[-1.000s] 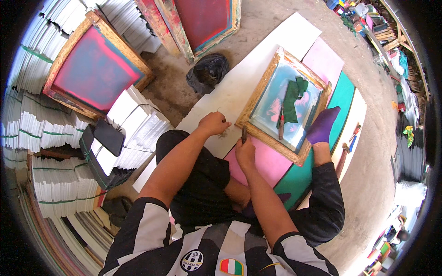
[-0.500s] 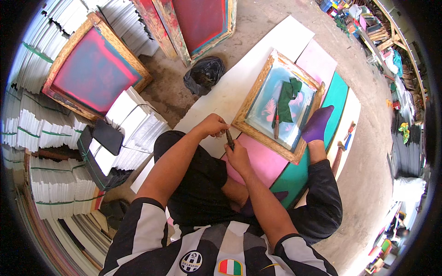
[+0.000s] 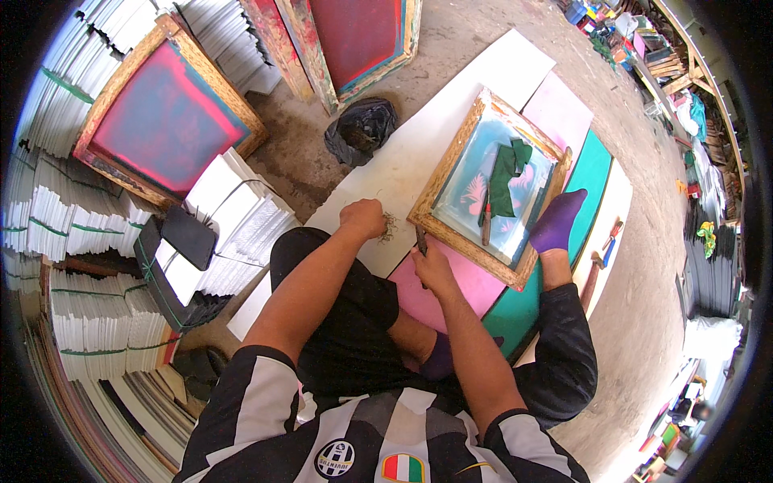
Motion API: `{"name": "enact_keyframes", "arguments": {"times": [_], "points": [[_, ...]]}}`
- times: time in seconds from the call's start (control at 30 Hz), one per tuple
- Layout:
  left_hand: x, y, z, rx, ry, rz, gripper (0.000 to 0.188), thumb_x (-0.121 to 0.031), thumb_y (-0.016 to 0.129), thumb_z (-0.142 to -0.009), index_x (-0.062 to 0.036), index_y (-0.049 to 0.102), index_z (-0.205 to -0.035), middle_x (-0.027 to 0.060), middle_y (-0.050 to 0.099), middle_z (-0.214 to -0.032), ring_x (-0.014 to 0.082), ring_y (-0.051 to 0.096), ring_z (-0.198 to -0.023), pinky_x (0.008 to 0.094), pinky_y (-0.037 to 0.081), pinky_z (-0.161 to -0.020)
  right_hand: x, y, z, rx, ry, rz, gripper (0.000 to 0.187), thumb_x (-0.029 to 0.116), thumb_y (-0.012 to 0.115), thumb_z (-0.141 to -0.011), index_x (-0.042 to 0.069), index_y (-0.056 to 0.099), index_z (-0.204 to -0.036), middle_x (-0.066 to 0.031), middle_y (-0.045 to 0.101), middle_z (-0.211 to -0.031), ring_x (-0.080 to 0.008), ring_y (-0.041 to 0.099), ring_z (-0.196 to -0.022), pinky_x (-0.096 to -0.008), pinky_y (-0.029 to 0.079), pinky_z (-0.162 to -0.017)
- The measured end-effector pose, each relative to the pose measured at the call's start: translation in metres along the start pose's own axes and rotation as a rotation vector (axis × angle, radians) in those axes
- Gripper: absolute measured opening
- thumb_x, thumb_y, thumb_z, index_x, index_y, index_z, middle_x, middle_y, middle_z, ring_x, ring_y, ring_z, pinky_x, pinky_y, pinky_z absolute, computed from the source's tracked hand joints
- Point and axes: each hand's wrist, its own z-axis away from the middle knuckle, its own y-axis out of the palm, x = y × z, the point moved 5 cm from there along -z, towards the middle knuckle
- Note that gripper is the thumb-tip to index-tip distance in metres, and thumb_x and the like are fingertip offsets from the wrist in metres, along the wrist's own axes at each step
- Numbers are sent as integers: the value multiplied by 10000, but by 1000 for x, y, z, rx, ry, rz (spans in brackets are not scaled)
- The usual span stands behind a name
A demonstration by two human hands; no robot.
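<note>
My right hand (image 3: 435,270) is wrapped round a dark, slender hand tool (image 3: 421,240), whose exact kind does not show. The tool points up beside the near corner of a wooden screen-printing frame (image 3: 444,183). Knuckles up, my left hand (image 3: 364,219) is closed over a white board (image 3: 348,193); whatever its fingers may hold is hidden. Thin brownish scraps (image 3: 388,226) lie on the board right by those fingers. On the frame's bluish mesh, with pale pink leaf shapes, lie a folded dark green cloth (image 3: 502,189) and a tool with a brownish handle (image 3: 486,224).
Pink (image 3: 459,282) and green (image 3: 592,165) sheets lie under the frame. My purple-socked foot (image 3: 557,219) rests at its right edge. Farther right are small red- and blue-handled tools (image 3: 612,241). A black plastic bag (image 3: 360,133), a leaning frame (image 3: 165,121) and paper stacks (image 3: 97,322) stand left.
My hands have drawn apart: the left moved slightly left, off the tool's tip, and the right shifted right with the tool. The scraps by my left hand now show.
</note>
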Motion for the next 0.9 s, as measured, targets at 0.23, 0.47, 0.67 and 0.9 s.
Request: {"name": "enact_keyframes", "arguments": {"times": [0.23,0.47,0.67,0.9], "points": [[-2,-6,8,61,-5,-21,375,-284,692,-833,-51,716,-1126,168,707,-1149,323,684,-1073,433,548,-891,23,-2,9,257,349,-802,367,292,489,-1037,51,452,-1312,-227,666,-1012,-335,703,-772,-448,584,-656],[-4,-7,10,71,12,-14,422,-359,717,-842,-55,712,-1134,164,709,-1143,320,684,-1071,437,549,-878,39,5,8,454,317,-1379,434,393,393,-1064,51,386,-1331,-338,598,-1202,-443,654,-1056,-518,578,-852],[-2,-3,9,61,34,-24,425,-378,726,-842,-60,715,-1124,158,713,-1131,321,687,-1057,439,550,-867,35,17,2,463,311,-1594,490,398,400,-1063,2,390,-1350,-366,530,-1282,-450,618,-1117,-468,568,-867],[-1,1,5,79,32,-26,432,-413,747,-825,-66,721,-1080,182,702,-1138,347,676,-1072,462,549,-872,38,29,-6,478,343,-1868,500,404,335,-1076,-26,391,-1326,-357,532,-1289,-454,626,-1096,-480,591,-855]]}}
